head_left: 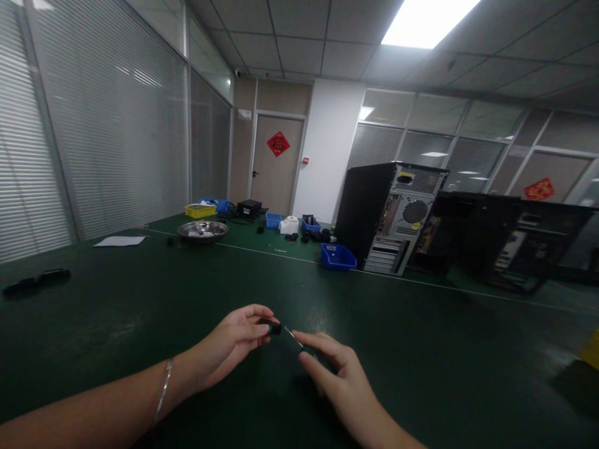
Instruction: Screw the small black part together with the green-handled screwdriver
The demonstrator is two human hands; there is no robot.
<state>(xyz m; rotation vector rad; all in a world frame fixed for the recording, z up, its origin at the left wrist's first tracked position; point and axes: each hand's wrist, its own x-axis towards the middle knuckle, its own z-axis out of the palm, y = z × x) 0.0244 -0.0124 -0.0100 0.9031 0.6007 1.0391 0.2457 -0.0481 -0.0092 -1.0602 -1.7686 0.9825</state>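
My left hand pinches a small black block-like part between thumb and fingers, a little above the green table. What kind of part it is I cannot make out. In my right hand is a slim screwdriver, its thin metal shaft pointing up and left. Its tip is close to the black part, with a slight gap showing between them. The handle is mostly hidden by the fingers of that hand.
The green table carries a steel bowl, white paper, a blue bin and a black tool-like object at left. A computer tower stands right of centre, with another open case beyond.
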